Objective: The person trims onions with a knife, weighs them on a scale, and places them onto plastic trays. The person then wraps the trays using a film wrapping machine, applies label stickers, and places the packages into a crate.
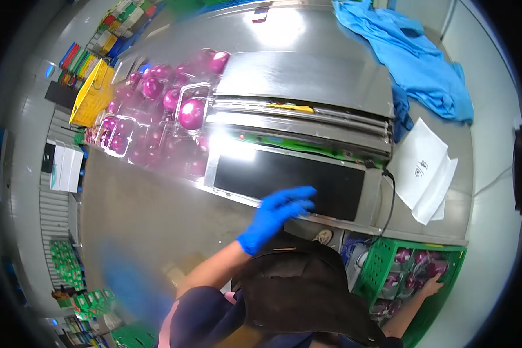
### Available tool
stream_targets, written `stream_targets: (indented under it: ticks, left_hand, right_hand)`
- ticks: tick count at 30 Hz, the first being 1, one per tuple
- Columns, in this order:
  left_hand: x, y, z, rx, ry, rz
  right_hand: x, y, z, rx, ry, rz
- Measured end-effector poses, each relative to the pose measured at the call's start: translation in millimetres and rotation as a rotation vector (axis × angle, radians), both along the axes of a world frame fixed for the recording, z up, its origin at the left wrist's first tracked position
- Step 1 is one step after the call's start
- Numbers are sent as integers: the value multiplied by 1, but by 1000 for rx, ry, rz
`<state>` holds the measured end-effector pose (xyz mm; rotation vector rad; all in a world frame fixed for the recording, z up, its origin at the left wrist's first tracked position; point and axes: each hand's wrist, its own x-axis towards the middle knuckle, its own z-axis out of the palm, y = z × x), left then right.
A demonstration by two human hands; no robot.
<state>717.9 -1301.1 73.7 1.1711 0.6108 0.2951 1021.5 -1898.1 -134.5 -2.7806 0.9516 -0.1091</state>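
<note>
My left hand (pixel 277 216), in a blue glove, hovers over the front edge of the wrapping machine's black plate (pixel 296 181). Its fingers are stretched forward and hold nothing. Far to the right, my bare right hand (pixel 431 286) reaches into a green crate (pixel 381 262), its fingers against a clear pack of red onions (pixel 437 267) and seemingly gripping it; the fingertips are partly hidden. Other packs of onions (pixel 391 282) lie in the same crate. Clear packs with red onions (pixel 191 113) crowd the steel table left of the machine.
A yellow basket (pixel 93 94) stands beyond the packs at the left. White paper (pixel 426 171) and blue cloth (pixel 414 69) lie on the right of the table. A black cable (pixel 393 200) hangs over its front edge. Green boxes (pixel 72 264) are stacked far left.
</note>
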Motion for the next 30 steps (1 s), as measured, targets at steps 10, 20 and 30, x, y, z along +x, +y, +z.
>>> stream_targets:
  ticks: [10,20,30]
  left_hand:
    - [-126,221,-17,40,204,655]
    - [-116,266,-39,-313,142,475]
    - [-93,249,34,169,99,761]
  right_hand:
    - [-111,565,239,1106,-234,1234]
    - [-190,932,205,503,-196,2066]
    - [-174,857,270,893,-214,1879]
